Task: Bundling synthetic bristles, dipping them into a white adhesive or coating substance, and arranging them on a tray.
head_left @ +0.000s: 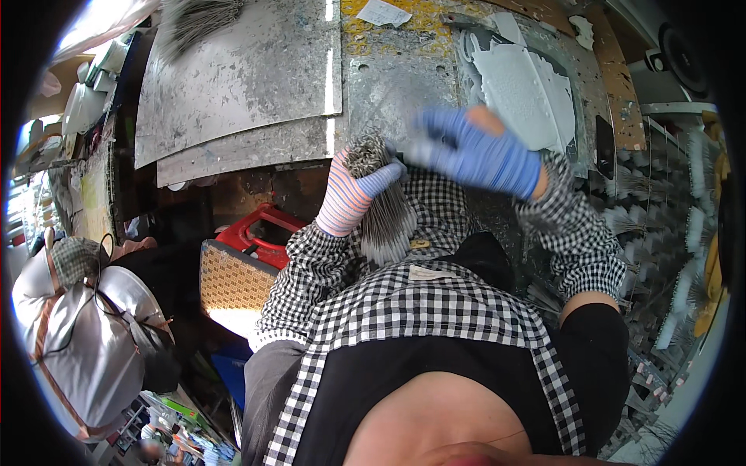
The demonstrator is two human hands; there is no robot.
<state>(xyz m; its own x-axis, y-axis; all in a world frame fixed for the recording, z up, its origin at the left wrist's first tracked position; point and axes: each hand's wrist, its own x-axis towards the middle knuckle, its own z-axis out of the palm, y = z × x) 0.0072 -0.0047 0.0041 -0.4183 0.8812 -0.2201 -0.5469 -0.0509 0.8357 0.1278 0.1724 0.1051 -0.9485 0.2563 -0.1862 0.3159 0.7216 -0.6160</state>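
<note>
My left hand [346, 190], in a pink-and-white striped glove with a blue thumb, is closed round a thick bundle of thin wires [386, 221]. The looped grey ends stick out above the fist, and the paler tips fan down toward my lap. To the right of the bundle, my right hand [486, 155] in a blue glove hangs over the bench's front edge. Motion smears its fingers, so I cannot tell whether they hold anything. Beyond it, a thick spread of white paste [524, 89] lies on a board.
A stained grey sheet [241, 85] covers the left of the workbench, with more loose wires [198, 27] at its back. Paper [384, 12] lies at the far edge. A red stool [260, 233] stands at left; many white-tipped wires [649, 225] stand in rows at right.
</note>
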